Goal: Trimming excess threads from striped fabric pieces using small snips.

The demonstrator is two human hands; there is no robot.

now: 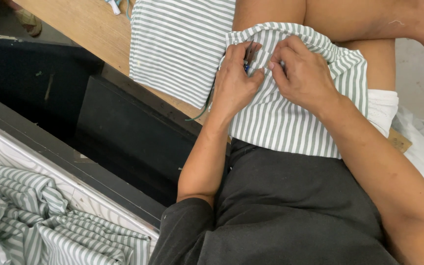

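Pinching the green-and-white striped cotton cloth [290,122] at upper centre, the left hand [234,81] and right hand [303,73] hold its bunched fold between narrow fingers [251,51].

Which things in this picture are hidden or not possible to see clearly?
- Head view: the small blue tool in the left hand is mostly covered by fingers; its kind is unclear.
- The spot on the striped cloth under the right hand is hidden.
- The objects on the wooden table are cut by the top edge.
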